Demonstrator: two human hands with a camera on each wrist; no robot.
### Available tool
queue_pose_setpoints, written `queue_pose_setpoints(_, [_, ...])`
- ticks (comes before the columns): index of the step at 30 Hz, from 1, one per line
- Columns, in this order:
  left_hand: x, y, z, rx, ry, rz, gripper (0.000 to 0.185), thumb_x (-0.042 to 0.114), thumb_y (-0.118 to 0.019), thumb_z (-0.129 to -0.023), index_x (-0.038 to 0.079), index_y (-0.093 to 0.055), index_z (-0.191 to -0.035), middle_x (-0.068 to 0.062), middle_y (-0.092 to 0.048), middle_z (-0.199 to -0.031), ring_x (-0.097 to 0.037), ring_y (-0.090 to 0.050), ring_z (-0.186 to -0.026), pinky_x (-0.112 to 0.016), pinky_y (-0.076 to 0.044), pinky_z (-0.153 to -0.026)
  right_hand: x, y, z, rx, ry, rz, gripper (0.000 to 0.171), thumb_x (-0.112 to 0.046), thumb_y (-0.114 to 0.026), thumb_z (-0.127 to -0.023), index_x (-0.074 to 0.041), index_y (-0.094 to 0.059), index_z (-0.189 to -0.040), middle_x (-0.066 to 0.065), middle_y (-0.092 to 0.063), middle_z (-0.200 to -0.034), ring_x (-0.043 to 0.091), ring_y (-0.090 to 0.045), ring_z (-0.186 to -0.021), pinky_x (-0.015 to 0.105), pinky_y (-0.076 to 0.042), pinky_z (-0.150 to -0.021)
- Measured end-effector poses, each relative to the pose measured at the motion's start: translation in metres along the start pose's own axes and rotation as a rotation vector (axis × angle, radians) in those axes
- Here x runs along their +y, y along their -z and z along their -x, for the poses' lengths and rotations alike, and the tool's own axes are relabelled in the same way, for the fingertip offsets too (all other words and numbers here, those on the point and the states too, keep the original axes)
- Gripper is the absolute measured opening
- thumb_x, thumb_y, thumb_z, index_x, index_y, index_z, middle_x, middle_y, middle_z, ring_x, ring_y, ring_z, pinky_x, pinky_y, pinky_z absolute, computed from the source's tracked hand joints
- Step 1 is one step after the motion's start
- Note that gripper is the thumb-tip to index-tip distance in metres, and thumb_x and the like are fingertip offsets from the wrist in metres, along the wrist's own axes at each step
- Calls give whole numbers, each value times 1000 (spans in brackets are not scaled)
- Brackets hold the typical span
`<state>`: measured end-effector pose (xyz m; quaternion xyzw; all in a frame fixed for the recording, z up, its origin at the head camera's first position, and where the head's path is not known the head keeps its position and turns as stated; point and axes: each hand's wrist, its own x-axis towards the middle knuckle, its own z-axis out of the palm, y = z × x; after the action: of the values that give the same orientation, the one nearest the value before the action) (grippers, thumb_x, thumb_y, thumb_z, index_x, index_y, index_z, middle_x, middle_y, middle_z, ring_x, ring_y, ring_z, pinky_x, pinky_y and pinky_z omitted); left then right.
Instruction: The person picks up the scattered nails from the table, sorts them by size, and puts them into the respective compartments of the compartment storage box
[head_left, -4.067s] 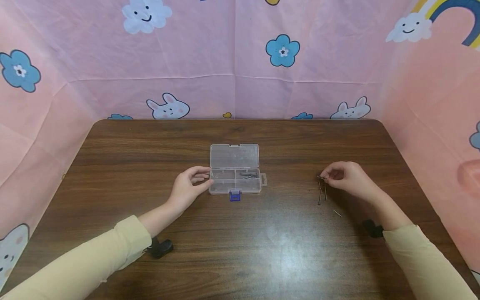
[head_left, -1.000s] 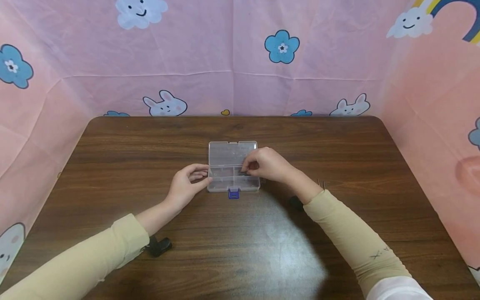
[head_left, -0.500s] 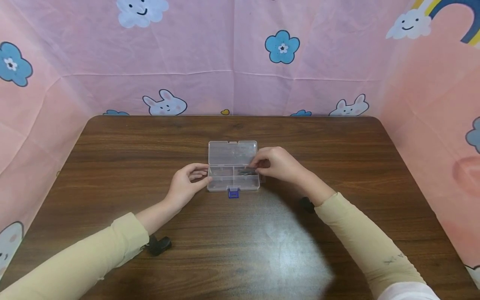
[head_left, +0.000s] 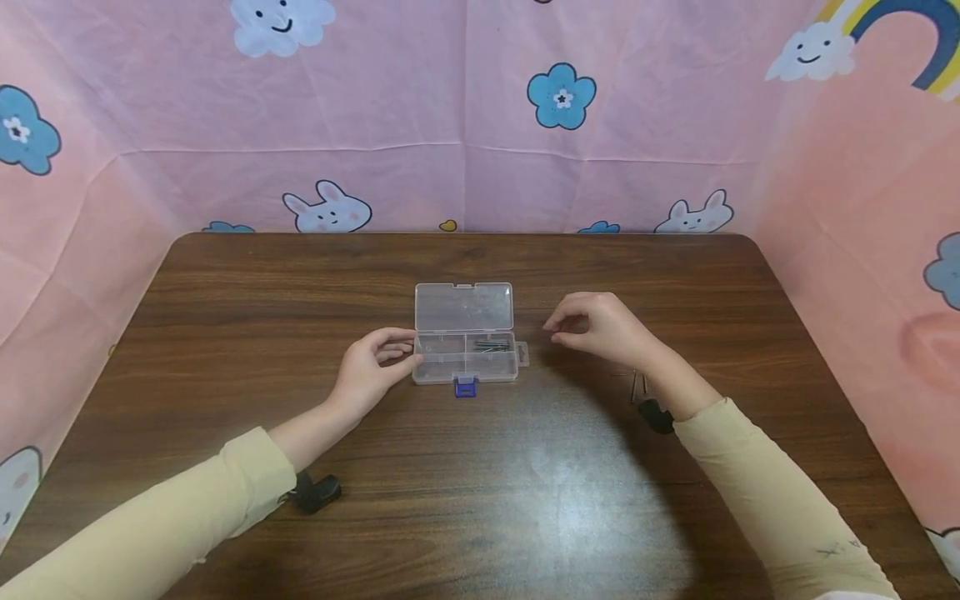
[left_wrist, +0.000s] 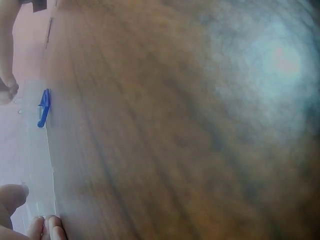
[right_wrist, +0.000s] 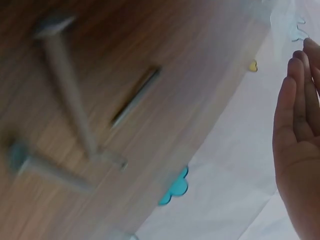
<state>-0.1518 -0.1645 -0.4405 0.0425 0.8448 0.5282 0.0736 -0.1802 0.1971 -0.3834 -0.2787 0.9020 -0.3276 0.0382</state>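
Note:
A clear plastic compartment box (head_left: 438, 368) with a blue latch (head_left: 465, 387) lies with its lid (head_left: 463, 307) raised toward the back. My left hand (head_left: 367, 371) holds its left end between thumb and fingers. Several metal nails (head_left: 491, 345) lie in the back right compartment. To the right of the box, my right hand (head_left: 603, 325) hovers above the table with bent fingers and nothing visible between them. Below its wrist are several loose nails (head_left: 633, 387), partly hidden by the arm in the head view. The right wrist view shows a large flat-headed nail (right_wrist: 67, 90) up close, blurred.
The brown wood-grain table (head_left: 480, 467) ends at the back against a pink patterned cloth (head_left: 420, 108), which also rises on both sides. A black wrist camera (head_left: 315, 493) hangs under the left forearm, and another black camera (head_left: 656, 415) under the right.
My right hand went from the loose nails to the back right compartment, which now holds more nails, then drew away to the right. The left hand stays at the box.

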Motion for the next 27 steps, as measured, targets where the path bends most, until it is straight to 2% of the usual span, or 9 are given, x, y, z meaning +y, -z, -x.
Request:
queue_pose_setpoints(6, [0, 0, 0, 0, 3, -3, 41, 9, -75, -99, -3, -65, -137, -24, -70, -134, -37, -69, -123, -43, -59, -108, 10, 13, 20, 14, -77, 2, 15, 4, -80, -90, -4, -82, -102, 6, -80, -102, 23, -74, -96, 43, -66, -86])
queue_pose_setpoints(11, [0, 0, 0, -4, 6, 8, 41, 10, -75, -99, -2, -65, -137, -24, -70, -135, -37, -69, -124, -44, -58, -108, 22, 21, 39, 41, -96, 34, 14, 2, -81, -91, -7, -83, -102, 4, -80, -102, 21, -73, -95, 45, -65, -84])
queue_pose_setpoints(20, [0, 1, 1, -3, 6, 10, 40, 11, -75, -99, -2, -66, -136, -23, -70, -135, -37, -68, -124, -46, -57, -110, 32, 31, 66, 96, -153, 47, 14, -3, -83, -90, -11, -83, -102, -2, -81, -103, 13, -71, -99, 23, -59, -85])
queue_pose_setpoints(27, [-1, 0, 0, -5, 5, 5, 41, 10, -75, -99, -2, -65, -136, -24, -70, -134, -36, -69, -124, -34, -59, -105, 39, 33, 89, 106, -154, 13, 16, 3, -82, -90, -7, -82, -102, 3, -81, -100, 0, -70, -89, 16, -60, -77])
